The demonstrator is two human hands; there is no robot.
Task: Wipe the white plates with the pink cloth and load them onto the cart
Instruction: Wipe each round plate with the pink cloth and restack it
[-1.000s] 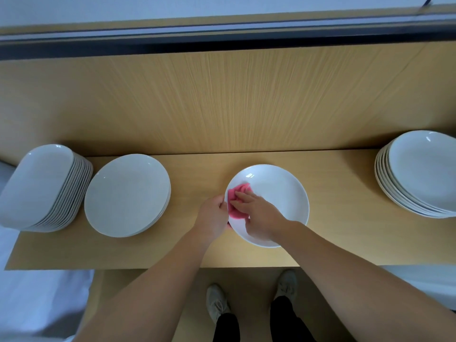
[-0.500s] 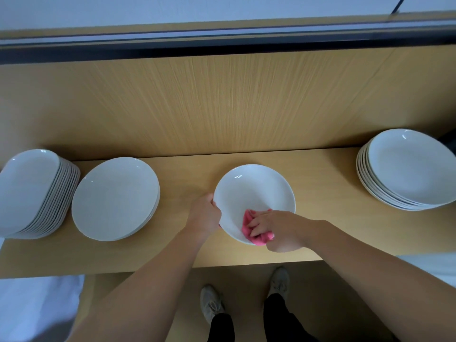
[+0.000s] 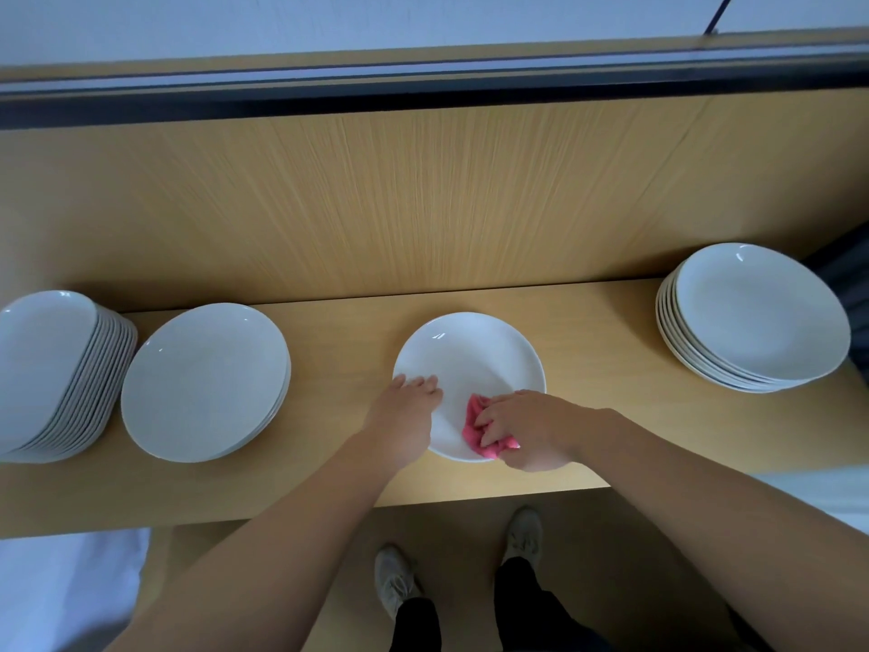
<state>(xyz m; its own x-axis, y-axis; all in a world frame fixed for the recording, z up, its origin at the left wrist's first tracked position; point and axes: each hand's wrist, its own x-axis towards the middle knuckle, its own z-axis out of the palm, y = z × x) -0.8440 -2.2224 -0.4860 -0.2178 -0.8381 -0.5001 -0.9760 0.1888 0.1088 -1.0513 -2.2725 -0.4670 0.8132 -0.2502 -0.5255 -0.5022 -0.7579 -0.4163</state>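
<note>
Pink cloth (image 3: 484, 432), bunched in my right hand (image 3: 531, 430), rubs the near rim of the white plate (image 3: 470, 355); my left hand (image 3: 404, 411) steadies its left edge, fingers seemingly flat. Wiping step; next needs a lift.

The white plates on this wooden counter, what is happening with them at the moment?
A person is wiping one white plate in the middle of the wooden counter. The right hand grips the pink cloth and holds it on the plate's near side, while the left hand rests its fingers on the plate's left rim. A right stack sits at the counter's end, a low stack left of the plate, and a tall stack at the far left. No cart is in view.
</note>
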